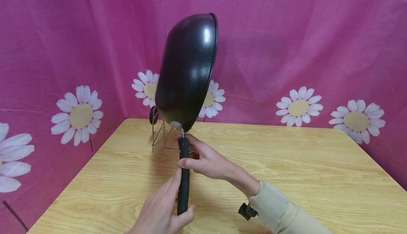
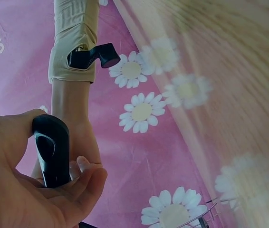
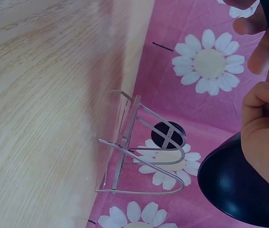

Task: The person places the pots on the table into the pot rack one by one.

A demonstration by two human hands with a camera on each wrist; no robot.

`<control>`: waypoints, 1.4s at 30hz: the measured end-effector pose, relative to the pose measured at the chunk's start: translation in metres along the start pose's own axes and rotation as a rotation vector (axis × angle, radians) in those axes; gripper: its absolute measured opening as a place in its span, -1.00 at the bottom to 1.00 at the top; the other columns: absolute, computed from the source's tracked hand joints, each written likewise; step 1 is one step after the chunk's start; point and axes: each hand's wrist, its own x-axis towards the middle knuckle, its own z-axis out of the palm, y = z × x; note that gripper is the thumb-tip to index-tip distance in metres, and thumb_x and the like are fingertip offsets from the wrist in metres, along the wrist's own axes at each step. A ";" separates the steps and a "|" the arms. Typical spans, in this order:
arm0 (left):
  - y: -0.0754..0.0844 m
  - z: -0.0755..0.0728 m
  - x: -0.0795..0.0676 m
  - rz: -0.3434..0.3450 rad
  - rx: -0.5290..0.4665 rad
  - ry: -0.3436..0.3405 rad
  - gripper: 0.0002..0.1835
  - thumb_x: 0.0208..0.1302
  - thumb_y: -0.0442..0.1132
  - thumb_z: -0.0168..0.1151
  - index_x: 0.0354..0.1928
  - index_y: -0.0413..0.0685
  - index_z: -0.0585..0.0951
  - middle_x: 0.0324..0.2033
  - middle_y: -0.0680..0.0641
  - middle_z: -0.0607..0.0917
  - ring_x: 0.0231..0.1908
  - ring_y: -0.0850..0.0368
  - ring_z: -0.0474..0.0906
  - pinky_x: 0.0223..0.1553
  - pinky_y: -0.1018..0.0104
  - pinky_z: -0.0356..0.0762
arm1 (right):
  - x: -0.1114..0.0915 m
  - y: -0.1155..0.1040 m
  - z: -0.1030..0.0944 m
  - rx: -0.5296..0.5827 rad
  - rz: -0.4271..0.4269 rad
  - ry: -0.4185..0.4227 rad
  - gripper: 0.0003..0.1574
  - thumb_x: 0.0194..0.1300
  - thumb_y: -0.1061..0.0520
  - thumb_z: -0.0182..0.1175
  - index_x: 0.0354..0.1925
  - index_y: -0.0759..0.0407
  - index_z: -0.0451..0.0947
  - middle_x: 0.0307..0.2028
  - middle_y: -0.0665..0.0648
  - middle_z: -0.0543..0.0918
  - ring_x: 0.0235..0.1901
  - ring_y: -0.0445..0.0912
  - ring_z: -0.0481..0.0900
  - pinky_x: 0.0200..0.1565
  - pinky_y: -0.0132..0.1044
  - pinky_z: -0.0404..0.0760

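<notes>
A deep black wok (image 1: 187,68) is held up on its side over the table, its rounded underside toward the left and its rim at the right. Its black handle (image 1: 183,177) points down toward me, with lettering along it in the right wrist view. My left hand (image 1: 160,204) holds the lower part, thumb on one side and fingers on the other. Higher up, close to the metal bracket (image 1: 176,125), my right hand (image 1: 208,159) grips the handle between thumb and fingers. In the left wrist view the handle's end (image 2: 51,147) lies between left thumb and fingers.
A wire rack (image 3: 125,152) with looped bars stands on the wooden table (image 1: 286,163) behind the wok, partly covered by it. A black round piece (image 3: 168,135) is at the rack. Pink cloth (image 1: 270,50) with daisies hangs at the table's back and sides.
</notes>
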 end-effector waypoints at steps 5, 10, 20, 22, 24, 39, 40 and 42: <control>-0.002 0.000 0.000 -0.021 -0.026 -0.012 0.00 0.08 -0.08 0.45 0.52 -0.17 0.16 0.28 -0.04 0.55 -0.19 0.28 0.54 -0.31 0.37 0.58 | 0.002 0.003 0.001 0.016 0.004 -0.019 -0.26 0.31 0.18 0.13 0.40 0.23 0.18 -0.44 0.11 0.53 -0.58 -0.14 0.42 -0.55 -0.35 0.40; -0.005 0.000 0.001 -0.032 -0.063 -0.040 0.00 0.11 -0.05 0.44 0.52 -0.18 0.15 0.32 -0.06 0.51 -0.22 0.30 0.52 -0.29 0.39 0.57 | 0.003 0.005 0.001 0.050 0.015 -0.036 -0.25 0.32 0.20 0.12 0.42 0.23 0.16 -0.45 0.06 0.52 -0.65 -0.20 0.38 -0.58 -0.38 0.37; -0.011 -0.001 0.004 -0.043 -0.135 -0.112 0.02 0.12 -0.04 0.42 0.53 -0.19 0.11 0.25 -0.09 0.54 -0.31 0.35 0.49 -0.36 0.43 0.50 | 0.003 0.012 0.001 0.073 0.065 -0.043 -0.26 0.33 0.20 0.14 0.42 0.19 0.18 -0.41 0.08 0.51 -0.67 -0.18 0.33 -0.61 -0.39 0.30; -0.011 -0.003 0.006 -0.095 -0.186 -0.174 0.03 0.15 -0.02 0.42 0.55 -0.14 0.07 0.28 -0.08 0.52 -0.28 0.31 0.50 -0.33 0.43 0.52 | 0.003 0.014 0.001 0.074 0.069 -0.044 -0.27 0.33 0.19 0.14 0.42 0.18 0.19 -0.40 0.09 0.52 -0.67 -0.18 0.33 -0.61 -0.39 0.30; -0.010 -0.004 0.008 -0.139 -0.231 -0.219 0.04 0.16 -0.01 0.42 0.56 -0.09 0.04 0.30 -0.08 0.50 -0.25 0.25 0.51 -0.31 0.42 0.53 | 0.002 0.015 0.000 0.082 0.068 -0.043 -0.29 0.34 0.20 0.13 0.41 0.19 0.19 -0.39 0.10 0.54 -0.67 -0.17 0.33 -0.61 -0.39 0.29; -0.013 -0.005 0.011 -0.200 -0.311 -0.280 0.04 0.17 -0.01 0.42 0.57 0.03 0.02 0.21 -0.09 0.57 -0.06 0.09 0.57 -0.36 0.41 0.48 | 0.001 0.024 0.003 0.142 0.087 -0.045 -0.33 0.35 0.25 0.11 0.37 0.27 0.18 -0.41 0.04 0.53 -0.73 -0.24 0.21 -0.64 -0.41 0.22; -0.013 -0.005 0.011 -0.209 -0.319 -0.289 0.04 0.17 -0.01 0.42 0.57 0.03 0.03 0.21 -0.09 0.57 -0.03 0.07 0.57 -0.33 0.39 0.51 | 0.001 0.024 0.003 0.143 0.091 -0.046 -0.33 0.36 0.25 0.11 0.37 0.26 0.18 -0.41 0.04 0.53 -0.73 -0.24 0.21 -0.64 -0.41 0.22; -0.014 -0.005 0.011 -0.221 -0.325 -0.302 0.03 0.17 -0.01 0.42 0.57 0.03 0.03 0.24 -0.10 0.55 0.00 0.05 0.58 -0.27 0.33 0.56 | 0.001 0.025 0.004 0.145 0.096 -0.046 -0.34 0.36 0.25 0.11 0.37 0.26 0.18 -0.40 0.05 0.53 -0.73 -0.24 0.21 -0.64 -0.42 0.22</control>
